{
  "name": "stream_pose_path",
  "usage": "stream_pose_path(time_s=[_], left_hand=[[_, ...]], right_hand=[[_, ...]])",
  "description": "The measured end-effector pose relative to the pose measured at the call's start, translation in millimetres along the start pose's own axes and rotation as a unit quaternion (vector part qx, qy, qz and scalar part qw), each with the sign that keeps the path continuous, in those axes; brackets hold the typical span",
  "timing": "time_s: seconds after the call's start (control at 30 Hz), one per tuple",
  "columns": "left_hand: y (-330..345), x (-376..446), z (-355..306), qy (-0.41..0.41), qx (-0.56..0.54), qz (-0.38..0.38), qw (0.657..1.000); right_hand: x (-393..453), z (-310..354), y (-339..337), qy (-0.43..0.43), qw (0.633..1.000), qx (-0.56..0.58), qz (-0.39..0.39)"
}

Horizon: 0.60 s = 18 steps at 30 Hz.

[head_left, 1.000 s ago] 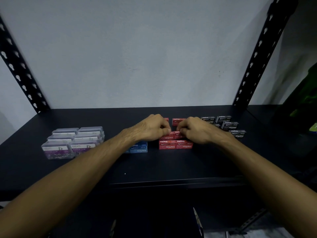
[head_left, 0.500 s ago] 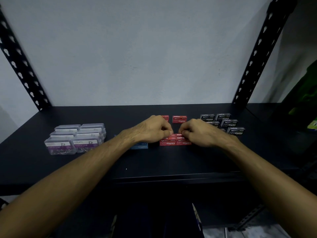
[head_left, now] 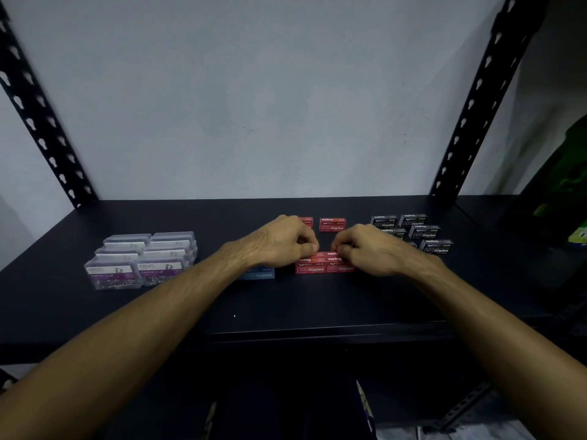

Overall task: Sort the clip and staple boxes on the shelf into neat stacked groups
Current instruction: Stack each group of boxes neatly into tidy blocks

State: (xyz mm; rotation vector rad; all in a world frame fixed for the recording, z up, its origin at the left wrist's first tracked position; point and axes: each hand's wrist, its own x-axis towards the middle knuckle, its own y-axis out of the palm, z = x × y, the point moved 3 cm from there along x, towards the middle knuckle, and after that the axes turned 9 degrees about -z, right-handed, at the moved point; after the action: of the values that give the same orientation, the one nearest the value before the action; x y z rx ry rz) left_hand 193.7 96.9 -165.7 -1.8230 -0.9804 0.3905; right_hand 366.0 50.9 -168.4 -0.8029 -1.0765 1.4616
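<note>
From the head camera we look at a pale grey wall behind a dark shelf point(head_left: 158, 309) held by slotted black uprights point(head_left: 47, 128). At the left of the shelf the clear paper clip boxes point(head_left: 143, 258) already stand as a tidy stacked block, labels facing us. At the right the black staple boxes point(head_left: 413, 231) sit close together but only loosely, some offset, so we judge that group unfinished. A blue staple box point(head_left: 259, 274) lies partly hidden under our left wrist.

In the middle we are building the red staple stack point(head_left: 324, 265): boxes in pairs side by side, long axes running left to right, front labels toward us, the upper labels upside down. Our left hand point(head_left: 279, 241) and right hand point(head_left: 365, 249) meet over its top layer, curled fingers point(head_left: 313, 247) pinching the top boxes, it seems; exact contact is hard to tell. Two more red boxes point(head_left: 332, 224) wait behind, well apart from the stack, also lying crosswise. We reckon the task roughly half done.
</note>
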Motion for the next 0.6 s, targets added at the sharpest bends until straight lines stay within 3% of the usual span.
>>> stream_pose_path(time_s=[0.23, 0.6], left_hand=[[-31, 22, 18, -0.033, 0.022, -0.092, 0.995], [-7, 60, 35, -0.062, 0.064, -0.030, 0.996]], right_hand=[[16, -6, -10, 0.003, 0.995, -0.048, -0.087], [60, -13, -1, 0.023, 0.991, -0.104, -0.084]])
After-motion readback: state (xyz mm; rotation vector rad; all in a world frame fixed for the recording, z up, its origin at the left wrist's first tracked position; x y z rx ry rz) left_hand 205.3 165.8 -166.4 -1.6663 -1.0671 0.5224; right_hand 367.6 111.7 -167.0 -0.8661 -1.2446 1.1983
